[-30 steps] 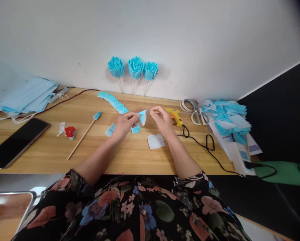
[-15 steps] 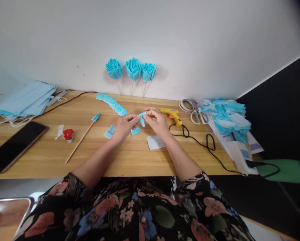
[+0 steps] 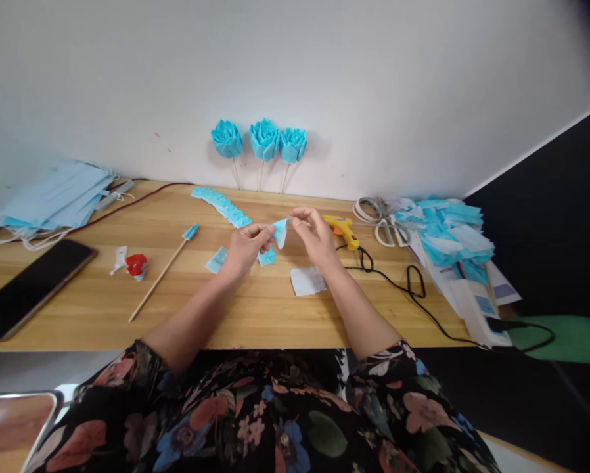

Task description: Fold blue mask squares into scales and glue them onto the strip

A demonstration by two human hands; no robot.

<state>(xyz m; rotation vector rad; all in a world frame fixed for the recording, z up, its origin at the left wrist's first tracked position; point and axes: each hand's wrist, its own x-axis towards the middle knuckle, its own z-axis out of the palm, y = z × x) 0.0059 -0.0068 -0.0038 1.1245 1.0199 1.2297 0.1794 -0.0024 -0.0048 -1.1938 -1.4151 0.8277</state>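
My left hand (image 3: 244, 247) and my right hand (image 3: 315, 235) hover over the middle of the wooden table (image 3: 255, 309), both pinching one small blue fabric piece (image 3: 280, 232) between their fingertips. Another folded blue piece (image 3: 266, 257) lies just under my left hand, and a small blue square (image 3: 217, 259) lies to its left. A white square (image 3: 307, 280) rests below my right wrist. A row of overlapping blue petals (image 3: 221, 205) lies beyond my hands.
Three blue fabric roses (image 3: 263, 139) on sticks lean on the wall. A yellow glue gun (image 3: 341, 230) with a black cord, scissors (image 3: 384, 226) and a heap of blue scraps (image 3: 445, 233) lie right. A tipped stick (image 3: 164, 272), red item (image 3: 136, 264), phone (image 3: 29, 286) and masks (image 3: 53, 197) lie left.
My hands closed together over the blue piece half a second ago, then drew slightly apart again, spreading it between the fingertips. Nothing else on the table moved.
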